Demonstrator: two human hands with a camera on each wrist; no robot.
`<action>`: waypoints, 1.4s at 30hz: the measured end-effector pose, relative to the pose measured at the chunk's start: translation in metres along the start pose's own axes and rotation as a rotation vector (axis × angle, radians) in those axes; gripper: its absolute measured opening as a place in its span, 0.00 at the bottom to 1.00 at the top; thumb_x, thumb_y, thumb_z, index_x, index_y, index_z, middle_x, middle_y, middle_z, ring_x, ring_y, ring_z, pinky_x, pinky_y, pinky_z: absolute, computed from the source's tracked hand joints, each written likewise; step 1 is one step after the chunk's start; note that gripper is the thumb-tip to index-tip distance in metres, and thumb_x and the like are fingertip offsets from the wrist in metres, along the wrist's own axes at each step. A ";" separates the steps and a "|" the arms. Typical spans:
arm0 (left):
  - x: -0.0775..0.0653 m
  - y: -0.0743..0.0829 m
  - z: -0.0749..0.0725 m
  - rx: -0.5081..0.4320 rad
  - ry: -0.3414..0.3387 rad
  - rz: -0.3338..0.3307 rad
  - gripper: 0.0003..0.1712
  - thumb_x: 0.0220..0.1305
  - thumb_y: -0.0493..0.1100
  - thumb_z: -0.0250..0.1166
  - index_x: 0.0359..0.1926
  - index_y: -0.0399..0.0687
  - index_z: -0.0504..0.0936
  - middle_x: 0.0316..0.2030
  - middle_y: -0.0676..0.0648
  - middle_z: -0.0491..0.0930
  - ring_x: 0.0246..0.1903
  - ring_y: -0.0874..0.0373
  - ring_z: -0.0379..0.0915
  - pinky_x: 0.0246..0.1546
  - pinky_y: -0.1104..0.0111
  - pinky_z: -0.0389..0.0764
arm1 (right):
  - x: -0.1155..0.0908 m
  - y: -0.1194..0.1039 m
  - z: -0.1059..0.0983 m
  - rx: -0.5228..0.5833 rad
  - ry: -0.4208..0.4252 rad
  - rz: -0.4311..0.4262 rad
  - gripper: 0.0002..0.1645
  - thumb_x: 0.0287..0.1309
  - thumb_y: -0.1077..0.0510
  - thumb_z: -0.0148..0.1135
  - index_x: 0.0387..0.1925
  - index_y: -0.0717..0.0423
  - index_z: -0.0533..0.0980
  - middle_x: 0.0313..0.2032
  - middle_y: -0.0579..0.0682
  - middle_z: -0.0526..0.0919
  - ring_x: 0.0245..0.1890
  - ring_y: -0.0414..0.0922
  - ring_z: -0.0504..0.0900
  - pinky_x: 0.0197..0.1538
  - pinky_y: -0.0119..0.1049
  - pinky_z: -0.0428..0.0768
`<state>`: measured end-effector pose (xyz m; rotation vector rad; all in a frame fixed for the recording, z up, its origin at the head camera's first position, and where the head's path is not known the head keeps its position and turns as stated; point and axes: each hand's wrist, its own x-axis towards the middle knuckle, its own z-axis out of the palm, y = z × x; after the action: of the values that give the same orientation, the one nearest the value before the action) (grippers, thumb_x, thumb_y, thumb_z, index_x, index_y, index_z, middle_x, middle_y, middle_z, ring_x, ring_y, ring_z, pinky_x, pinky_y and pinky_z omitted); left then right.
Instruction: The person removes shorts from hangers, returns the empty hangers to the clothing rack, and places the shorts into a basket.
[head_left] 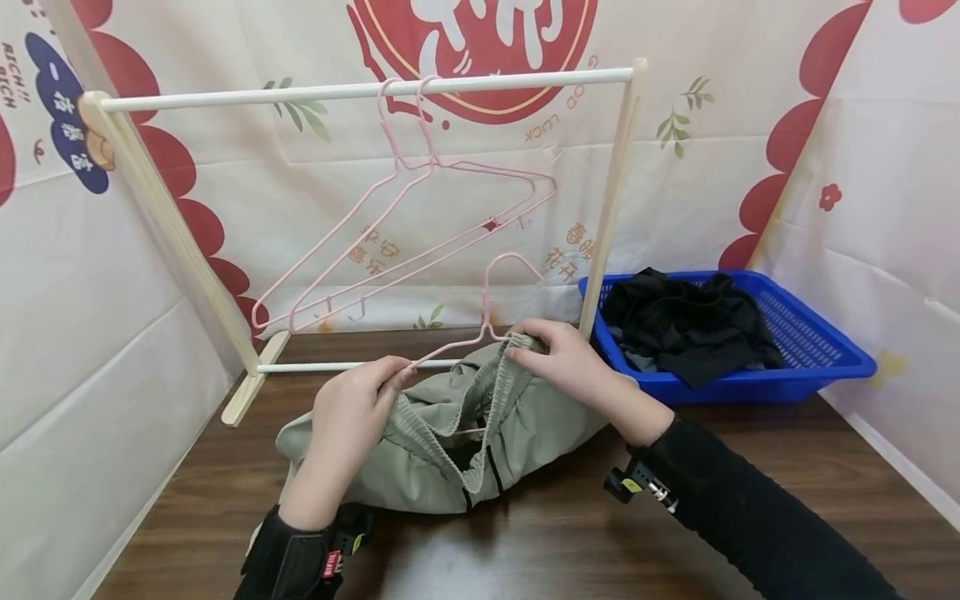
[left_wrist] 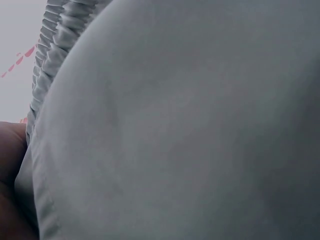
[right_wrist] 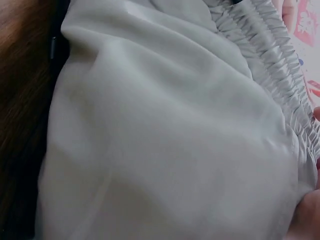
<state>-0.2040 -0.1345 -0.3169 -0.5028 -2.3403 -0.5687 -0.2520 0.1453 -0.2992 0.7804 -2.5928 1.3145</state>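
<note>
A pair of grey-green pants (head_left: 555,429) with a gathered elastic waistband lies bunched on the table, its waist facing up. A pink hanger (head_left: 486,312) stands in the waist opening, hook upward, with most of its lower part hidden by the cloth. My left hand (head_left: 348,421) pinches the waistband at its left side, where one hanger arm reaches the fingertips. At the far right side, my right hand (head_left: 566,362) grips the waistband beside the other hanger arm. Pants cloth fills most of the left wrist view (left_wrist: 175,125) and right wrist view (right_wrist: 170,135).
Behind the pants stands a wooden rack (head_left: 615,192) with a white top rail (head_left: 262,97). Two pink hangers (head_left: 382,208) hang from that rail. At the right, a blue basket (head_left: 817,333) holds dark clothing (head_left: 690,325). A printed cloth backdrop surrounds the table (head_left: 525,550).
</note>
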 end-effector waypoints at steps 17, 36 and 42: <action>-0.002 0.008 0.008 0.031 0.029 0.127 0.03 0.61 0.44 0.69 0.35 0.52 0.86 0.25 0.54 0.83 0.21 0.58 0.78 0.19 0.64 0.71 | 0.003 -0.021 0.013 -0.063 0.071 0.110 0.24 0.56 0.33 0.63 0.24 0.47 0.76 0.16 0.43 0.60 0.17 0.45 0.62 0.25 0.39 0.66; 0.005 0.008 0.001 -0.087 -0.172 0.090 0.03 0.63 0.43 0.68 0.38 0.57 0.86 0.34 0.58 0.84 0.32 0.62 0.79 0.31 0.65 0.76 | 0.000 -0.019 -0.001 -0.066 0.035 0.153 0.28 0.60 0.39 0.63 0.13 0.52 0.71 0.14 0.42 0.61 0.26 0.42 0.70 0.28 0.39 0.67; 0.007 0.000 -0.005 -0.145 -0.199 0.038 0.03 0.63 0.41 0.67 0.37 0.55 0.84 0.33 0.58 0.81 0.31 0.63 0.74 0.32 0.64 0.74 | -0.005 -0.020 -0.006 -0.089 0.129 0.160 0.20 0.62 0.45 0.65 0.22 0.55 0.81 0.21 0.46 0.73 0.26 0.46 0.70 0.31 0.40 0.68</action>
<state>-0.2062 -0.1360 -0.3087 -0.6971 -2.4822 -0.7018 -0.2384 0.1424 -0.2835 0.4663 -2.6345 1.2343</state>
